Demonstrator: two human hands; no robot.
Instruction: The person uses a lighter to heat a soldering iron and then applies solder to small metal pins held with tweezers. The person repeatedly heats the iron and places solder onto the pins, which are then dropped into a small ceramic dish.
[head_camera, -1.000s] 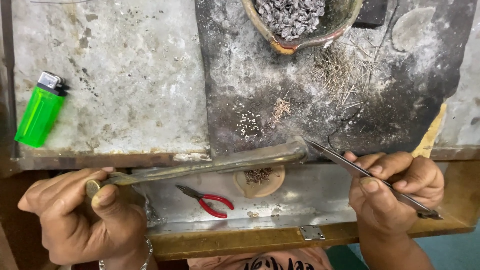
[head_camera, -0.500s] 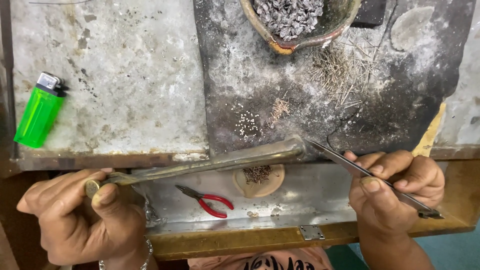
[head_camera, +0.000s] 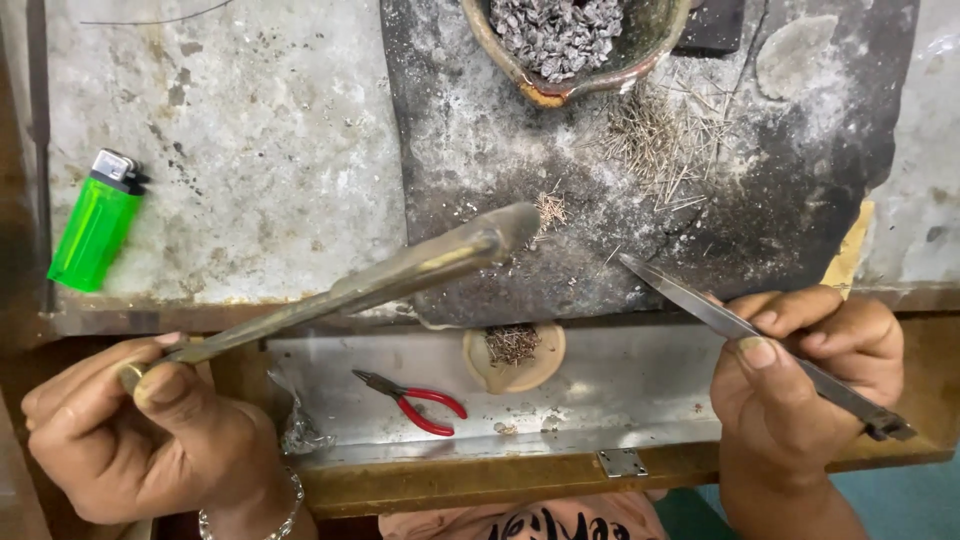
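Gripping a brass tube (head_camera: 400, 270) left hand (head_camera: 150, 440) and tweezers (head_camera: 740, 330) right hand (head_camera: 810, 370), above a scorched grey bench (head_camera: 250, 150).

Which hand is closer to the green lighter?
Left. The left hand is below the lighter, on the same side; the right hand is far across the bench.

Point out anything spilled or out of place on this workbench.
Thin loose wire bits lie scattered over the dark scorched slab, outside the chipped clay bowl. Red-handled pliers sit askew in the metal tray.
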